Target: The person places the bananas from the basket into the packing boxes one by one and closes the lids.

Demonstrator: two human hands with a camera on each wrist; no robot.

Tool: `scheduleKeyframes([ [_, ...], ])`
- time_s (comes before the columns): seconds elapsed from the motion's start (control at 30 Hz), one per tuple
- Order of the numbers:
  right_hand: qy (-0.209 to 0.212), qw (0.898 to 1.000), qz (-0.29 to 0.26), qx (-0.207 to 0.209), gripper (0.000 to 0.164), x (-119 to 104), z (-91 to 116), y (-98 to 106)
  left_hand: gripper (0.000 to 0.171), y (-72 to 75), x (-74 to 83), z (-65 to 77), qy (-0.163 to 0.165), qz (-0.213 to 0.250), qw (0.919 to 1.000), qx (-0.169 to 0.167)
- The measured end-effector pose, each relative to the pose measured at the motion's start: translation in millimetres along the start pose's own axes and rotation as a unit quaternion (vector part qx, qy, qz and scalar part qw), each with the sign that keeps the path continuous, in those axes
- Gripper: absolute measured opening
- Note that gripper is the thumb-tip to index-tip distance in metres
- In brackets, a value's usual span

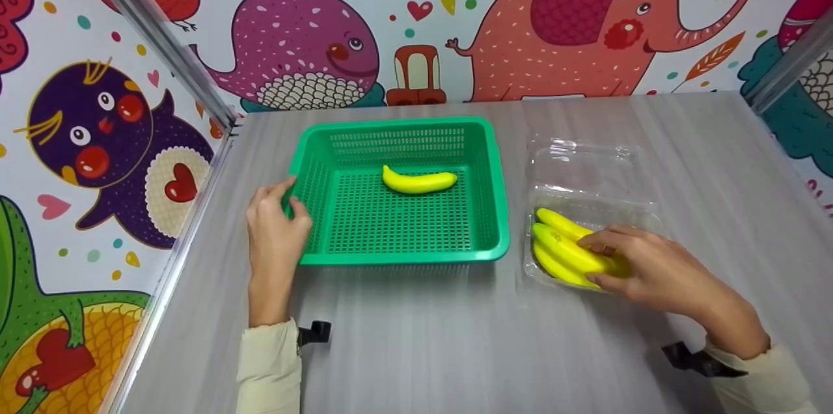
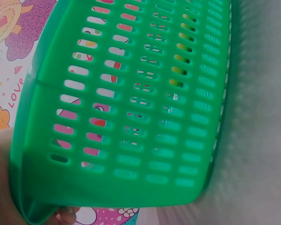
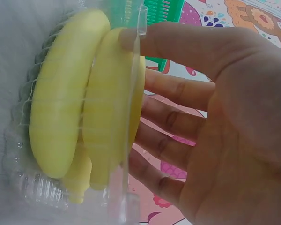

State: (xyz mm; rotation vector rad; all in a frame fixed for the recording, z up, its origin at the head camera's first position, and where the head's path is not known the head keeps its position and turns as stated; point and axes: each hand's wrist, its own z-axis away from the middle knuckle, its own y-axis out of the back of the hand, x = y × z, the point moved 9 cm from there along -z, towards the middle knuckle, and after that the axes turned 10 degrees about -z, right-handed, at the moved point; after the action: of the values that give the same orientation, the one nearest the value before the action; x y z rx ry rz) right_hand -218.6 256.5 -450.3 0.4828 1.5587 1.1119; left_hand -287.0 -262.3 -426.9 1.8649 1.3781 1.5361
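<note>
My left hand (image 1: pixel 276 225) grips the left rim of a green plastic basket (image 1: pixel 403 258). One yellow banana (image 1: pixel 420 183) lies inside the basket, towards its back. On the right, a clear plastic box (image 1: pixel 528 264) stands with its lid folded back, and several bananas lie in it. My right hand (image 1: pixel 657 267) reaches over the box from the right and holds the upper banana (image 1: pixel 563 250) between thumb and fingers. In the right wrist view the thumb touches this banana (image 3: pixel 110 98) near one end, behind the clear box wall. The hand hides the bananas' right ends in the head view.
The box's clear lid (image 1: pixel 579 170) lies flat behind it on the grey table (image 1: pixel 416 342). Cartoon-printed panels (image 1: pixel 429 23) close off the back and the left side, with a metal post (image 1: pixel 156 30) at the left corner.
</note>
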Motion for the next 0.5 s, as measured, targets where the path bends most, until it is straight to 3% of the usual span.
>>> scheduleKeyframes([
  [0.3,0.003,0.999,0.001,0.037,0.03,-4,0,9,0.04,0.5,0.7,0.1,-0.005,0.003,1.0,0.001],
  [0.5,-0.003,0.998,-0.005,0.059,0.031,-5,0,15,0.04,0.4,1.2,0.3,-0.006,0.003,1.0,0.0],
])
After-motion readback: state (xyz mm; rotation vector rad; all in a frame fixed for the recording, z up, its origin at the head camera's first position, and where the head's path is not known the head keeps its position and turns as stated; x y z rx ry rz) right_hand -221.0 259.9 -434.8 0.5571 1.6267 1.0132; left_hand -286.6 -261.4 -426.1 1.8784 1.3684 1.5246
